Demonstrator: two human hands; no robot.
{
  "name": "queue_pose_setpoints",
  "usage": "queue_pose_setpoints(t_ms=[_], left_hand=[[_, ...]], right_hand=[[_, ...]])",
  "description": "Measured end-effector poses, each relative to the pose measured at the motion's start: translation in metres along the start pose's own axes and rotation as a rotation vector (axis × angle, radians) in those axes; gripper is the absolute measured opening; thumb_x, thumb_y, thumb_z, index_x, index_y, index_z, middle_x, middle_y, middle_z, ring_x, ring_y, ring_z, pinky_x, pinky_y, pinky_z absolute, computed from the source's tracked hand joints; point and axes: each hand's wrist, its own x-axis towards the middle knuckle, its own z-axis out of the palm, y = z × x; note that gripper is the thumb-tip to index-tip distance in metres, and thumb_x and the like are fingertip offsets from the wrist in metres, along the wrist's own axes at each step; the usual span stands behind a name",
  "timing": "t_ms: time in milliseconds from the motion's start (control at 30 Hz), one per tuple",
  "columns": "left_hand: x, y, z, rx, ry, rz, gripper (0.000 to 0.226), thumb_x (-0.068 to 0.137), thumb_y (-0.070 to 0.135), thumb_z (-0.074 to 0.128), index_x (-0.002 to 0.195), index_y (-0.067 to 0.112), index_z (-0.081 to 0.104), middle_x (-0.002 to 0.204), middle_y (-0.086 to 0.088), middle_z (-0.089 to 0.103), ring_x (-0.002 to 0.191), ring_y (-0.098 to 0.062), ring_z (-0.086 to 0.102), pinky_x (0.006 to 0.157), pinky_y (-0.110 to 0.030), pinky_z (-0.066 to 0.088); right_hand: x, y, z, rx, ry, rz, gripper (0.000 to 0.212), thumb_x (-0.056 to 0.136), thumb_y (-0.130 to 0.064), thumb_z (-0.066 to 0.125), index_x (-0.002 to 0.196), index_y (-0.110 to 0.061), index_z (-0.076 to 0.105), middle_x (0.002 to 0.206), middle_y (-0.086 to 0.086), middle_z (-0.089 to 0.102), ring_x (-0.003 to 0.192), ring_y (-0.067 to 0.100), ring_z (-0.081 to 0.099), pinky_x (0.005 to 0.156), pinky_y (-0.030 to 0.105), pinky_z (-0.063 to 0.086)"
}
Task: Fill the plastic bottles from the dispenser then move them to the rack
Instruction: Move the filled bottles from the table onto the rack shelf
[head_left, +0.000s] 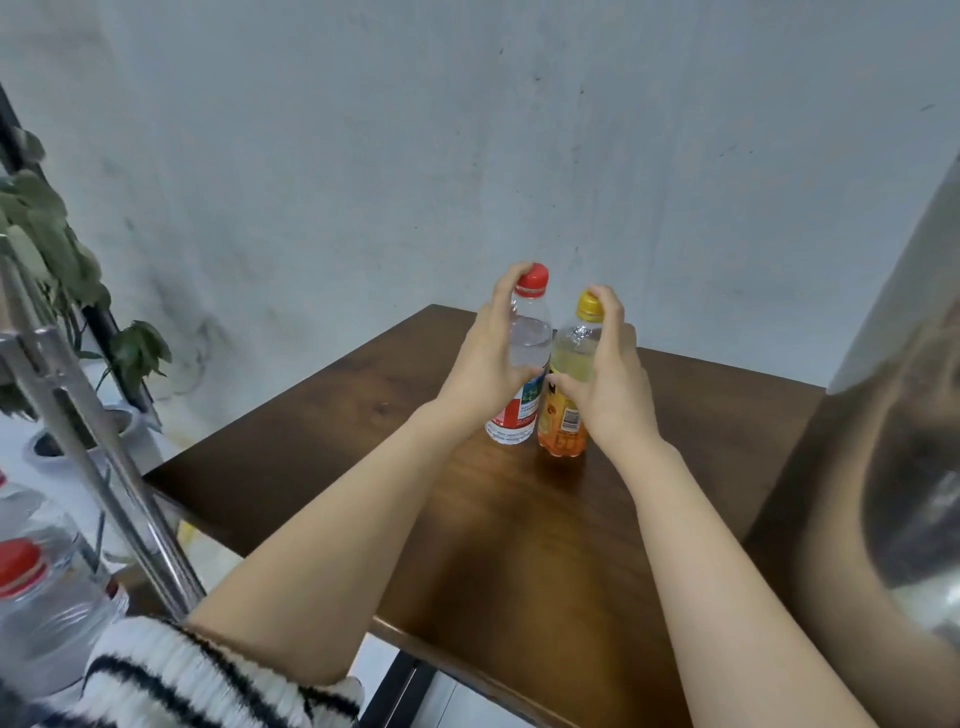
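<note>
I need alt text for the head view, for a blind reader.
The left hand grips a red-capped bottle and the right hand grips a yellow-capped bottle, both standing side by side on a brown table.

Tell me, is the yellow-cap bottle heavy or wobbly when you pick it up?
Probably a bit heavy: the yellow-cap bottle looks nearly full of liquid. It likely feels firm, not squishy, since the cap is on. It's tall and narrow, so a push could tip it, though the right hand grips it now.
</note>
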Motion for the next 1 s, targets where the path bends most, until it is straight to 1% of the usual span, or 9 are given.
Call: queue_pose_setpoints(t_ms=[133, 267, 333, 433, 567, 700, 733, 867, 1000], left_hand=[[-0.031, 0.01, -0.006, -0.02, 0.04, 0.003, 0.097, 0.076, -0.003, 0.075, 0.146, 0.038, 0.022, 0.147, 0.014, 0.036, 0.131, -0.01, 0.042, 0.107, -0.025, 0.038], [-0.067, 0.03, -0.019, 0.001, 0.102, -0.043, 0.093, 0.082, 0.0, 0.073, 0.148, 0.039, 0.021, 0.142, 0.017, 0.036, 0.125, 0.009, 0.037, 0.099, -0.009, 0.032], [-0.086, 0.044, -0.028, -0.004, 0.126, -0.068, 0.091, 0.083, 0.004, 0.074, 0.147, 0.042, 0.021, 0.144, 0.012, 0.039, 0.125, 0.004, 0.039, 0.102, -0.014, 0.034], [-0.113, 0.067, -0.044, 0.015, 0.144, -0.104, 0.093, 0.083, 0.013, 0.077, 0.141, 0.055, 0.018, 0.148, 0.008, 0.037, 0.128, -0.002, 0.039, 0.105, -0.025, 0.036], [-0.149, 0.091, -0.063, 0.047, 0.175, -0.112, 0.097, 0.083, 0.017, 0.078, 0.134, 0.067, 0.012, 0.148, 0.011, 0.036, 0.126, 0.0, 0.038, 0.102, -0.024, 0.035], [-0.183, 0.11, -0.084, 0.059, 0.183, -0.146, 0.104, 0.081, 0.013, 0.079, 0.131, 0.071, 0.009, 0.148, 0.01, 0.036, 0.126, -0.001, 0.037, 0.104, -0.029, 0.035], [-0.191, 0.114, -0.089, 0.065, 0.19, -0.152, 0.104, 0.081, 0.012, 0.08, 0.132, 0.07, 0.01, 0.148, 0.01, 0.037, 0.125, 0.001, 0.038, 0.103, -0.026, 0.034], [-0.229, 0.124, -0.109, 0.124, 0.214, -0.151, 0.108, 0.077, 0.011, 0.082, 0.138, 0.065, 0.011, 0.139, 0.02, 0.039, 0.122, 0.015, 0.039, 0.095, -0.002, 0.029], [-0.281, 0.128, -0.128, 0.164, 0.24, -0.19, 0.112, 0.074, 0.008, 0.084, 0.139, 0.064, 0.012, 0.143, 0.024, 0.039, 0.132, 0.006, 0.038, 0.106, -0.01, 0.033]], right_hand=[[-0.025, -0.01, -0.009, 0.04, -0.023, -0.01, 0.097, 0.081, -0.016, 0.079, 0.146, -0.042, 0.012, 0.141, 0.008, 0.043, 0.119, 0.028, 0.056, 0.091, 0.044, 0.055], [-0.053, -0.025, -0.017, 0.048, -0.027, -0.058, 0.097, 0.081, -0.018, 0.08, 0.146, -0.043, 0.013, 0.145, 0.004, 0.04, 0.124, 0.024, 0.053, 0.093, 0.043, 0.055], [-0.068, -0.033, -0.02, 0.053, -0.036, -0.083, 0.097, 0.08, -0.02, 0.081, 0.145, -0.045, 0.013, 0.146, 0.002, 0.038, 0.125, 0.023, 0.053, 0.093, 0.041, 0.055], [-0.091, -0.046, -0.026, 0.039, -0.056, -0.108, 0.097, 0.081, -0.023, 0.08, 0.146, -0.046, 0.012, 0.149, -0.001, 0.035, 0.127, 0.021, 0.052, 0.095, 0.037, 0.052], [-0.121, -0.064, -0.038, 0.062, -0.096, -0.174, 0.098, 0.081, -0.023, 0.08, 0.146, -0.047, 0.01, 0.148, -0.002, 0.035, 0.126, 0.018, 0.052, 0.094, 0.033, 0.05], [-0.149, -0.085, -0.048, 0.1, -0.141, -0.218, 0.099, 0.08, -0.022, 0.08, 0.144, -0.05, 0.01, 0.145, -0.002, 0.037, 0.121, 0.019, 0.055, 0.093, 0.035, 0.052], [-0.155, -0.091, -0.05, 0.106, -0.155, -0.221, 0.099, 0.08, -0.023, 0.08, 0.144, -0.05, 0.01, 0.146, -0.002, 0.036, 0.122, 0.018, 0.054, 0.094, 0.034, 0.051], [-0.183, -0.112, -0.058, 0.149, -0.221, -0.275, 0.099, 0.08, -0.024, 0.081, 0.145, -0.051, 0.011, 0.143, -0.005, 0.037, 0.12, 0.015, 0.053, 0.091, 0.03, 0.048], [-0.212, -0.134, -0.052, 0.222, -0.298, -0.342, 0.101, 0.078, -0.025, 0.082, 0.143, -0.055, 0.011, 0.142, -0.011, 0.038, 0.112, 0.001, 0.045, 0.089, 0.025, 0.046]])
